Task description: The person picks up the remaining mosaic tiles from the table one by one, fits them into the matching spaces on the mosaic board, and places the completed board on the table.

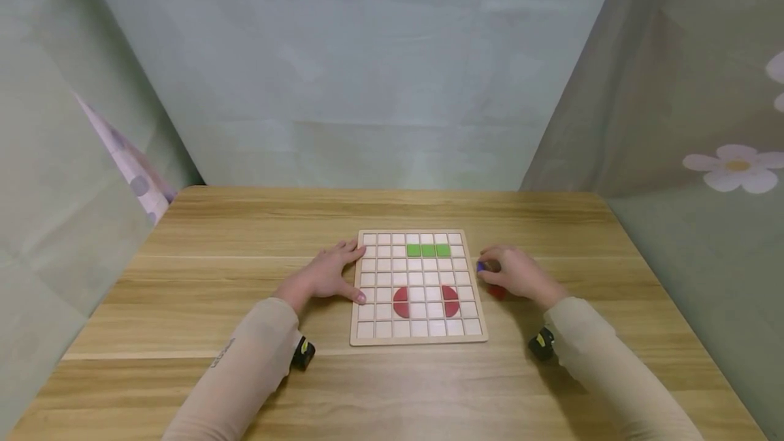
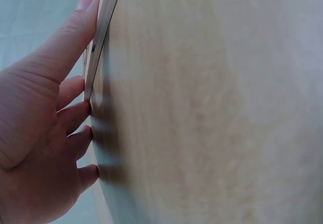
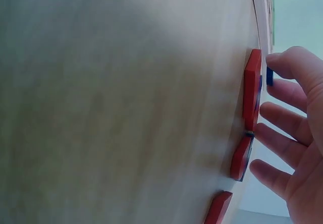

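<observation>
A wooden grid board (image 1: 416,341) lies flat between the two hands. Three green square tiles (image 1: 428,250) form a row near its far side, and red curved pieces (image 1: 401,303) make two half-rounds lower down. My left hand (image 1: 327,273) rests against the board's left edge, its thumb on the rim and the fingers spread. Just off the right edge, my right hand (image 1: 517,272) pinches a small blue tile (image 3: 269,76) between thumb and index finger. Beneath that hand are red pieces (image 3: 251,85), partly hidden by it in the head view.
The wooden table (image 1: 422,393) extends around the board on all sides. Another red piece (image 3: 218,207) lies farther along the tabletop in the right wrist view. Pale cloth (image 1: 380,87) hangs behind the table and at both sides.
</observation>
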A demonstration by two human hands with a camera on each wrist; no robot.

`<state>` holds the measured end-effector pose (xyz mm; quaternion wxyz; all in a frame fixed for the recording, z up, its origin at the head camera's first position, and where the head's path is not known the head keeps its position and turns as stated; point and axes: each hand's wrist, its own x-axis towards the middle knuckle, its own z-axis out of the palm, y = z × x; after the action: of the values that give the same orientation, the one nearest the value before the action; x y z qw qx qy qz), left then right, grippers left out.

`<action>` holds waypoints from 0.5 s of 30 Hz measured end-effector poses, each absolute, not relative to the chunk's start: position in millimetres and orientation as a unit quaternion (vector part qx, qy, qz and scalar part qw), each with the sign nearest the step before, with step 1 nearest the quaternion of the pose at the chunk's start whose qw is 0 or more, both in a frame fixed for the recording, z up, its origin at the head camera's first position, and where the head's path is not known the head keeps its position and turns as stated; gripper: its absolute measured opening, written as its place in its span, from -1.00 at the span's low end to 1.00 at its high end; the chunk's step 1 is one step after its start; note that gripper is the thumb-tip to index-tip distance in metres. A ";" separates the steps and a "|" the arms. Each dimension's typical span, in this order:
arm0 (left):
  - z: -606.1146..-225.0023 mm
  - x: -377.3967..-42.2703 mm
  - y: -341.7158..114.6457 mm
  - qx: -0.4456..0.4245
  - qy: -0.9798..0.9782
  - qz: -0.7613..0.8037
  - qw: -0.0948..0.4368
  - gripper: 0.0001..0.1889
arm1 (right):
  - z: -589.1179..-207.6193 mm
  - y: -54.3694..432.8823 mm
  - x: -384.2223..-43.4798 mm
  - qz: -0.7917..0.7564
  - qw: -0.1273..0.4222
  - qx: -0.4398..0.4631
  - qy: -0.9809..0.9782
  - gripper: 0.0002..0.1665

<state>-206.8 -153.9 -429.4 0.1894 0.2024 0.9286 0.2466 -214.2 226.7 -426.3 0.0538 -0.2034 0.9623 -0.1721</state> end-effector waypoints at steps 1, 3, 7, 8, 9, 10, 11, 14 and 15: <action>-429.8 -207.0 -154.1 0.203 0.929 0.245 0.188 0.14 | -426.3 226.1 -214.3 -0.174 0.052 -0.205 0.962 -0.59; -430.3 -207.1 -154.2 0.203 0.930 0.243 0.187 0.14 | -426.8 224.9 -214.6 -0.176 0.051 -0.208 0.961 -0.59; -430.0 -206.8 -154.0 0.203 0.930 0.243 0.186 0.14 | -427.0 222.4 -214.9 -0.178 0.055 -0.201 0.962 -0.58; -430.0 -206.7 -153.8 0.203 0.930 0.245 0.187 0.14 | -426.7 221.8 -214.8 -0.179 0.059 -0.199 0.962 -0.57; -429.9 -206.7 -153.8 0.203 0.929 0.246 0.188 0.14 | -426.4 221.3 -215.0 -0.179 0.060 -0.198 0.962 -0.56; -430.2 -206.8 -154.1 0.203 0.929 0.247 0.188 0.15 | -425.9 220.6 -215.2 -0.179 0.064 -0.195 0.962 -0.55; -430.5 -206.9 -154.3 0.203 0.928 0.248 0.189 0.15 | -425.5 220.0 -215.7 -0.179 0.065 -0.196 0.962 -0.55; -431.3 -207.6 -154.9 0.201 0.929 0.246 0.190 0.15 | -423.9 217.8 -216.4 -0.181 0.068 -0.200 0.961 -0.56; -431.6 -207.8 -155.0 0.200 0.929 0.245 0.191 0.16 | -423.3 216.8 -216.8 -0.182 0.068 -0.200 0.960 -0.57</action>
<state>-207.8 -155.0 -431.6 0.1908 0.2000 0.9292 0.2452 -216.8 216.8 -423.3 0.0685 -0.1999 0.9604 -0.1819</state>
